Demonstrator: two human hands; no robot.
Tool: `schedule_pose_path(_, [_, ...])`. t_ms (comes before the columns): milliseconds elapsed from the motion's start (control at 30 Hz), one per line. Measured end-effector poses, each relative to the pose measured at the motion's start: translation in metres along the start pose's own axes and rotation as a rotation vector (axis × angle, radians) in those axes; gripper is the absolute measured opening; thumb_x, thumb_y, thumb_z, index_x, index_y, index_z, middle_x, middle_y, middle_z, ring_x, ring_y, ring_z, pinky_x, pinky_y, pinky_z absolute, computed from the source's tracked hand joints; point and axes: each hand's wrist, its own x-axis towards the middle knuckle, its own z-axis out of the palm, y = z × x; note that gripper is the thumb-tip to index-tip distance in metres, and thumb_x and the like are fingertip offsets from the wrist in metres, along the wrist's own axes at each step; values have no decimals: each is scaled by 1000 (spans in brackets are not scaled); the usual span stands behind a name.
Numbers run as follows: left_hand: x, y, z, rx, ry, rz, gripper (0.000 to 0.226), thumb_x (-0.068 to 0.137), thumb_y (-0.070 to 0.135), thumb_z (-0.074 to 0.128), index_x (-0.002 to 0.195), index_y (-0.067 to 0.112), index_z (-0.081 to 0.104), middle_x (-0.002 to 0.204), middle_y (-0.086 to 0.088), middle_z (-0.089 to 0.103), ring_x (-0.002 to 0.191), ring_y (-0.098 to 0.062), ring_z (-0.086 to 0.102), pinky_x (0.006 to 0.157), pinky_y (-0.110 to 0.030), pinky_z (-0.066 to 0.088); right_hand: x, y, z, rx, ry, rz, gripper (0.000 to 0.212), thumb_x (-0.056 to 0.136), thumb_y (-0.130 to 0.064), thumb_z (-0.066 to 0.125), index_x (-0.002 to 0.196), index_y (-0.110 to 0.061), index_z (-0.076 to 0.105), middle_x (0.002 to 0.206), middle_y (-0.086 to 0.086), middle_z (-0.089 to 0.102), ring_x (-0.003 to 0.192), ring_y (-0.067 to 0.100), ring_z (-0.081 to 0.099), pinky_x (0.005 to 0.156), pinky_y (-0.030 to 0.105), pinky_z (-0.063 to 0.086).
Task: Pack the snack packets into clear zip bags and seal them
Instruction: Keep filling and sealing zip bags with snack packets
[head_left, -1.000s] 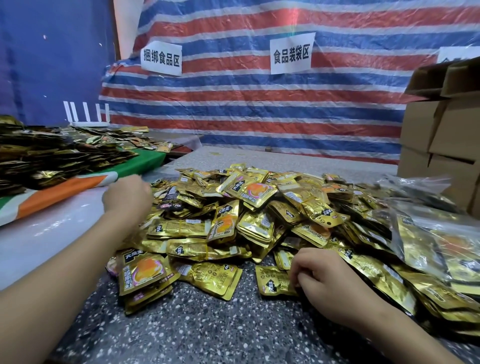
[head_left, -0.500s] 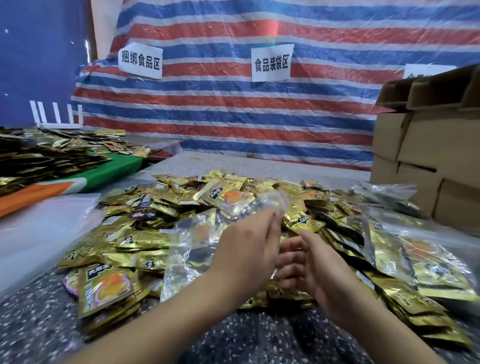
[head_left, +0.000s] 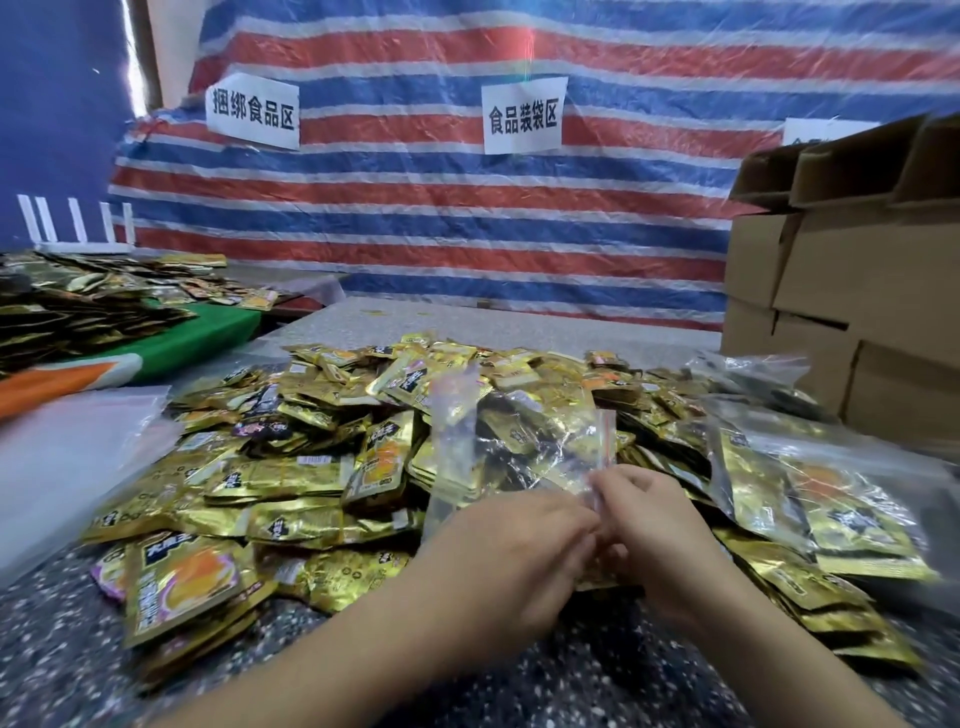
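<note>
Both the left hand (head_left: 511, 558) and the right hand (head_left: 657, 535) are pinching the near edge of the empty clear plastic zip bag (head_left: 519, 457), which is extending away from them above the heaped gold foil snack packets (head_left: 311, 467).

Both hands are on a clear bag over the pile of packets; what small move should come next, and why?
Probably pull the bag's mouth open. The left hand and right hand pinch one edge of the clear zip bag between their fingertips, and it looks empty, standing above the gold snack packets. It needs opening before any packet goes in.
</note>
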Motion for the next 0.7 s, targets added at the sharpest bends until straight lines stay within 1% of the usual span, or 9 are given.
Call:
schedule_pose_path(67, [0, 4, -3, -100, 35, -104, 39, 99, 44, 35, 108, 21, 65, 105, 7, 67, 98, -7, 59, 85, -29, 46, 0, 1, -1, 19, -54, -33, 30, 93, -12, 53, 63, -12, 54, 56, 4, 45, 43, 12, 40, 42, 20, 32])
schedule_pose_path(133, [2, 2, -3, -243, 99, -247, 40, 97, 50, 33, 91, 25, 64, 87, 12, 64, 84, -1, 56, 74, -24, 44, -2, 1, 0, 4, -158, -70, 30, 97, -15, 56, 70, -4, 62, 56, 1, 50, 46, 12, 45, 45, 22, 36])
schedule_pose_path(233, [3, -9, -3, -291, 203, -391, 31, 98, 43, 46, 76, 27, 61, 70, 15, 59, 71, -2, 55, 62, -20, 40, -6, 0, 2, -7, -302, -109, 30, 99, -19, 56, 86, 8, 64, 61, 3, 54, 54, 14, 47, 50, 25, 39])
schedule_pose_path(300, [2, -15, -3, -304, 236, -436, 30, 97, 39, 55, 70, 26, 57, 67, 13, 59, 64, -3, 53, 56, -17, 37, -8, -1, 2, -6, -354, -143, 30, 100, -14, 54, 87, 10, 65, 66, 6, 54, 58, 13, 49, 52, 22, 41])
schedule_pose_path(400, [2, -19, -3, -307, 227, -435, 30, 95, 40, 57, 71, 23, 55, 68, 5, 58, 63, -8, 53, 57, -25, 42, -12, -4, 2, 53, -387, -171, 25, 99, -7, 55, 79, -2, 69, 63, 2, 59, 56, 10, 56, 52, 20, 47])
schedule_pose_path(500, [2, -19, -3, -290, 160, -403, 27, 95, 41, 55, 71, 28, 55, 72, 5, 61, 69, -10, 56, 62, -33, 47, -13, -5, -2, 170, -394, -128, 13, 95, -4, 61, 82, -4, 64, 63, 5, 63, 55, 13, 60, 52, 22, 51])
schedule_pose_path(567, [2, -18, -5, -271, 108, -377, 28, 94, 45, 55, 70, 31, 53, 73, 9, 60, 69, -7, 55, 61, -28, 46, -13, -6, -4, 215, -420, -122, 11, 86, -7, 69, 75, -9, 68, 65, 6, 63, 56, 13, 61, 52, 22, 52])
schedule_pose_path(633, [1, -18, -8, -253, 62, -344, 29, 93, 45, 58, 69, 31, 51, 71, 13, 57, 67, -5, 52, 58, -20, 41, -14, -8, -6, 231, -453, -119, 6, 75, -17, 75, 70, -15, 74, 68, 6, 65, 59, 13, 62, 54, 22, 52])
schedule_pose_path(700, [0, -18, -12, -249, 39, -325, 30, 90, 45, 64, 69, 26, 52, 67, 10, 55, 64, -5, 49, 56, -21, 38, -13, -8, -8, 228, -477, -114, 9, 69, -24, 76, 72, -15, 76, 70, 7, 66, 60, 13, 62, 54, 22, 52])
